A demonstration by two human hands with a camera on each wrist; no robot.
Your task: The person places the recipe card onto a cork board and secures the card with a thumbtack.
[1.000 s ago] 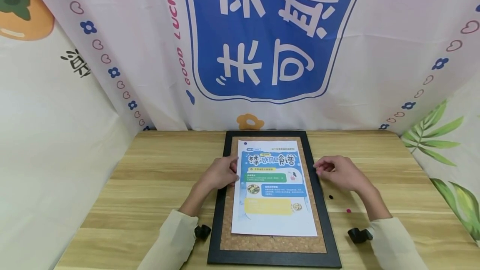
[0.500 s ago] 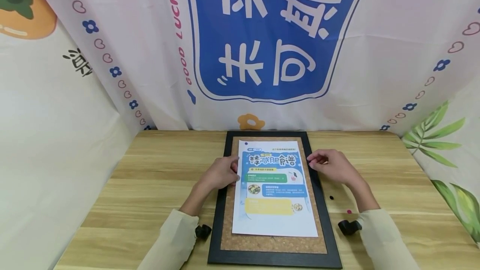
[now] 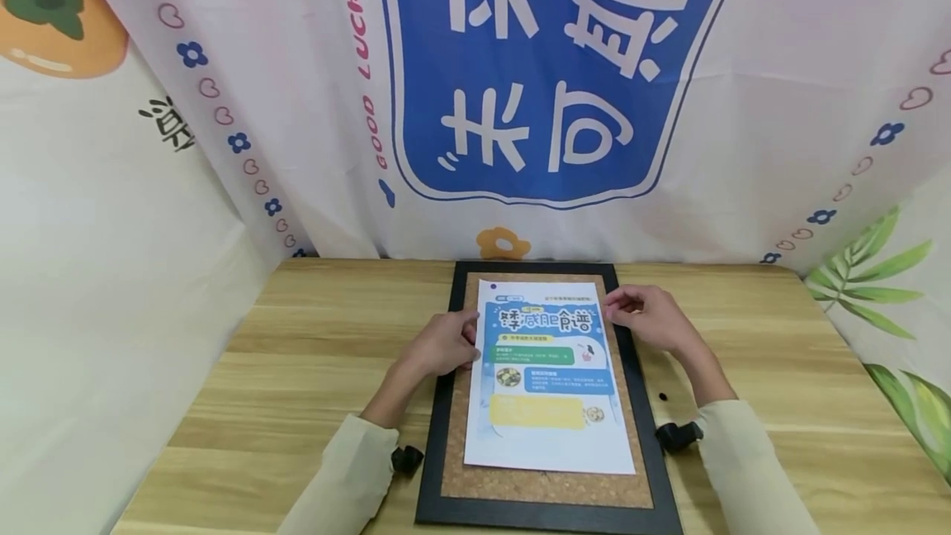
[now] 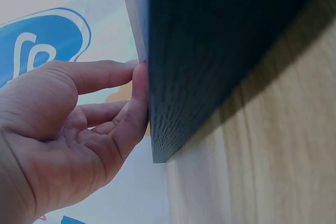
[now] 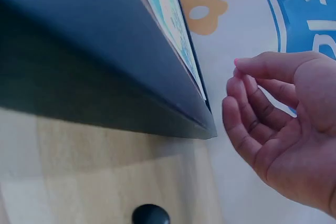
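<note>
Printed poster (image 3: 548,382) on black-framed corkboard (image 3: 546,487), reaching from bench's (image 3: 334,337) far edge toward near edge; purple pin (image 3: 494,286) at poster's far left corner. Left hand (image 3: 444,343): fingers pinching poster's left edge. Right hand (image 3: 646,319): fingers pinched together beside far right corner, apparently on small pink pin (image 5: 237,62). Judged step: pinning that corner. Keep sheet flat, taut; press pin straight, clear of print.

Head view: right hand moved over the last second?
Yes. Against the black frame, the right hand has shifted farther from the person and slightly left, toward the printed sheet.
</note>
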